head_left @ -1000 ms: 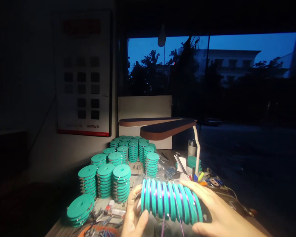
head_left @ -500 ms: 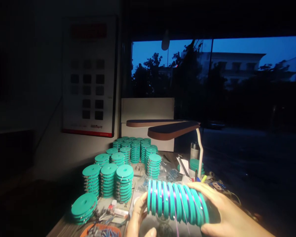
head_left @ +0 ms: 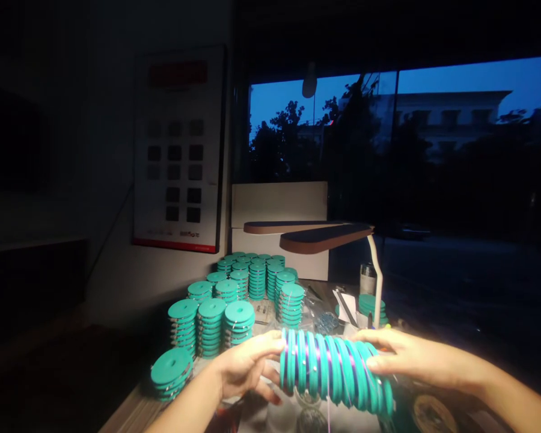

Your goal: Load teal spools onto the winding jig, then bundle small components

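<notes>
A row of teal spools (head_left: 331,368) wound with purple line lies on its side between my two hands, with loose strands hanging below it. My left hand (head_left: 250,367) is at the row's left end, its thumb and fingers curved around the end spool. Over the right part of the row, my right hand (head_left: 390,352) rests with its thumb on the front and fingers behind the top. Upright stacks of similar teal spools (head_left: 211,328) stand to the left, and a shorter stack (head_left: 171,368) sits nearer the front edge.
A desk lamp (head_left: 327,236) with a pale stem (head_left: 377,276) arches over the table. Behind the spools stands a white board (head_left: 279,201). A bottle (head_left: 367,279), papers (head_left: 345,307) and another teal stack (head_left: 372,307) are at the right. Glass jars (head_left: 311,418) sit beneath the row.
The view has shifted, moving the scene rightward. My left hand has turned, with its forearm now showing at lower left. My right thumb has moved from the row's lower end onto its front.
</notes>
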`<control>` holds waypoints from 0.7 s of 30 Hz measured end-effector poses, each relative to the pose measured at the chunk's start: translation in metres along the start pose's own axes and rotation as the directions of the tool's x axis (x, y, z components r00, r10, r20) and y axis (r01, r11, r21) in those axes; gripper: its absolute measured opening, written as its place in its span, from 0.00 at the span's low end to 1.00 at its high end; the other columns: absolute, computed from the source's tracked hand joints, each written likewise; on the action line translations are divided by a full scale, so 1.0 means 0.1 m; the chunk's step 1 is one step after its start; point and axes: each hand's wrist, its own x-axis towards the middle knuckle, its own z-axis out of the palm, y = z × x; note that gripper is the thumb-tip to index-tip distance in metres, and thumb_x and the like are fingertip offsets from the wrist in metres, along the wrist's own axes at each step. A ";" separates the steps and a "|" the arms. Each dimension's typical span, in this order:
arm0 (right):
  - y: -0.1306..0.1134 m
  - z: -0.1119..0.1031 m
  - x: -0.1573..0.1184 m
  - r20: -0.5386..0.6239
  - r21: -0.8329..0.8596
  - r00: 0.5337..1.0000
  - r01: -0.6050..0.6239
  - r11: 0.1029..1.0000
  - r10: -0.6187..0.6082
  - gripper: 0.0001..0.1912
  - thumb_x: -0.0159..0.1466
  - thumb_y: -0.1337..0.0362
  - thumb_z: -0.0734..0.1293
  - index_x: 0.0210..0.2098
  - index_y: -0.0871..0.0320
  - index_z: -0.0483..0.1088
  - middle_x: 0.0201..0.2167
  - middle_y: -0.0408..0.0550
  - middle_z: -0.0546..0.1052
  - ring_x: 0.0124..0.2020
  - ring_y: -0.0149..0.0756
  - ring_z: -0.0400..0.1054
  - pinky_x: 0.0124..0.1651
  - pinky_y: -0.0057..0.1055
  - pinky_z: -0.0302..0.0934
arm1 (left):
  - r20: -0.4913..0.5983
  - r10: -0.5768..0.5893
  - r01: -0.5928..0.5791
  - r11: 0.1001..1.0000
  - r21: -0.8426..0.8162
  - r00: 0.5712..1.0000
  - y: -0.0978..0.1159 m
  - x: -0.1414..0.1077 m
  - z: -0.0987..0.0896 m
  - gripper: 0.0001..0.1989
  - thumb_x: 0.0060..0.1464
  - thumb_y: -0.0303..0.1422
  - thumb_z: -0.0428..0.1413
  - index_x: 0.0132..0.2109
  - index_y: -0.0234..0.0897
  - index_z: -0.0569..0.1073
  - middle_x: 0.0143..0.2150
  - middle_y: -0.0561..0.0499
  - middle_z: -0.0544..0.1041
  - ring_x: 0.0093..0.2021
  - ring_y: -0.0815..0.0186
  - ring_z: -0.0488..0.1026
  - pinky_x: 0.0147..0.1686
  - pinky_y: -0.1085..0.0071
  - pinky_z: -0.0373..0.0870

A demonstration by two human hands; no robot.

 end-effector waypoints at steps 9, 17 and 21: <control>0.25 0.54 -0.19 -0.389 -0.457 0.876 0.085 0.886 -0.285 0.32 0.50 0.51 0.65 0.54 0.49 0.60 0.56 0.48 0.62 0.57 0.52 0.53 0.56 0.49 0.51 | 0.139 0.334 -0.318 0.940 -0.125 0.932 -0.14 0.08 -0.08 0.37 0.24 0.17 0.64 0.46 0.43 0.66 0.45 0.50 0.70 0.47 0.58 0.65 0.42 0.65 0.62; 0.27 0.66 -0.32 -0.382 -0.722 0.728 0.150 0.675 -0.570 0.31 0.56 0.56 0.63 0.57 0.49 0.50 0.55 0.51 0.62 0.55 0.49 0.56 0.51 0.51 0.58 | -0.117 0.430 -0.432 0.902 0.008 0.895 -0.01 0.19 0.10 0.07 0.42 0.33 0.60 0.27 0.34 0.70 0.37 0.50 0.69 0.36 0.66 0.66 0.36 0.71 0.60; -0.11 0.50 -0.37 -0.490 -0.380 0.821 0.101 0.919 -0.293 0.27 0.61 0.50 0.54 0.58 0.48 0.48 0.59 0.48 0.54 0.58 0.45 0.52 0.55 0.46 0.54 | -0.145 0.421 -0.410 0.907 0.099 0.896 0.02 0.19 0.14 0.16 0.36 0.26 0.62 0.36 0.38 0.69 0.38 0.54 0.68 0.40 0.66 0.65 0.40 0.72 0.59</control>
